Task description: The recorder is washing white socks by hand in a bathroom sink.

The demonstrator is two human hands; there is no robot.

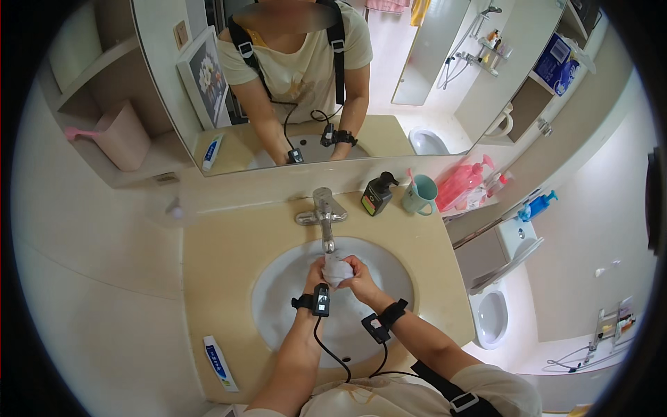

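Observation:
Over the white oval sink [281, 302], my left hand [315, 275] and my right hand [359, 279] both grip a bunched white cloth [337, 270]. The cloth is directly beneath the spout of the chrome faucet [324, 219], and what looks like running water meets it there. My left hand holds the cloth's left side and my right hand its right side, with the fingers partly hidden by the cloth. A black strap with a small device sits on each wrist, and cables run from them toward my body.
A dark pump bottle [378, 194] and a green cup [420, 195] with a toothbrush stand behind the sink on the beige counter [219, 281]. A toothpaste tube [221, 363] lies at front left. Pink bottles [461, 185] fill a right-hand shelf. A mirror [312, 125] spans the back; a toilet [491, 315] stands right.

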